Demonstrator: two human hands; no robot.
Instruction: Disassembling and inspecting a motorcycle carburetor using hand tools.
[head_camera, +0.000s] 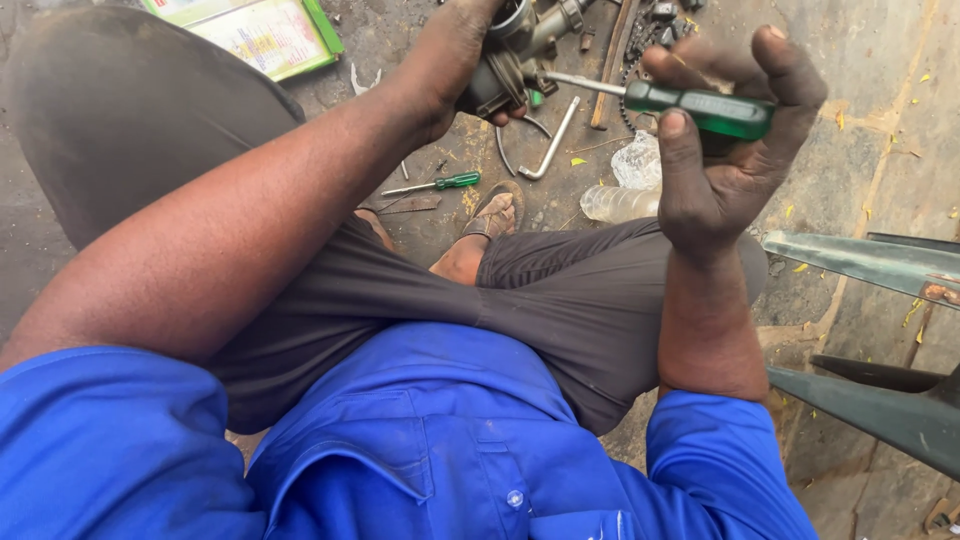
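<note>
My left hand (445, 60) grips a small dark metal engine part, a carburettor (510, 50), near the top of the head view. My right hand (720, 150) holds a green-handled screwdriver (715, 110) by its handle. Its metal shaft points left and its tip touches the carburettor's side. Both hands are raised above my crossed legs in dark trousers.
On the dirty ground lie a second small green screwdriver (440, 184), a bent metal hex key (552, 142), a crumpled clear plastic bottle (625, 190), a chain (640, 40) and a green-edged printed card (265, 35). Metal frame parts (870, 265) stand at right.
</note>
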